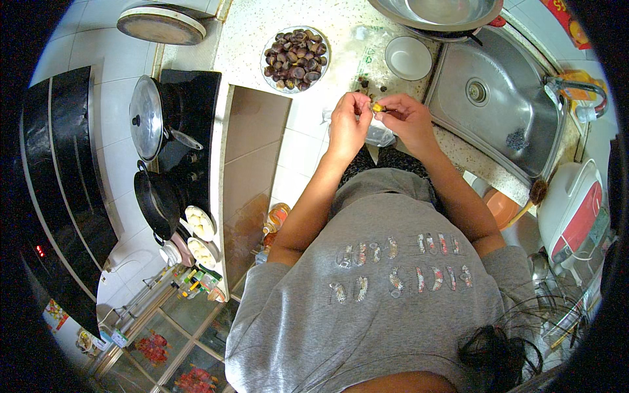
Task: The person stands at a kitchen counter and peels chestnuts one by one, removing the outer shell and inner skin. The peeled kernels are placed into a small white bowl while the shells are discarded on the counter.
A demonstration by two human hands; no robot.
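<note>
A small yellow, partly peeled chestnut (pixel 377 107) is between my two hands, over the counter's front edge. My right hand (pixel 405 119) pinches it between thumb and fingers. The fingertips of my left hand (pixel 350 122) are pinched together at its left side; what exactly they grip is partly hidden. Beyond my left hand, a plate (pixel 328 65) is heaped with brown chestnuts. An empty-looking white bowl (pixel 409 58) stands beyond my right hand. Dark shell pieces (pixel 363 83) lie on a clear plastic bag with green print (pixel 366 61), just past my fingers.
To the right are a steel sink (pixel 501 113) with a faucet (pixel 585 91) and a large metal basin (pixel 442 14) at its far end. On the left, a lidded pan (pixel 146 118) and black wok (pixel 156 199) stand on the stove. Another plastic bag (pixel 379 133) hangs below my hands.
</note>
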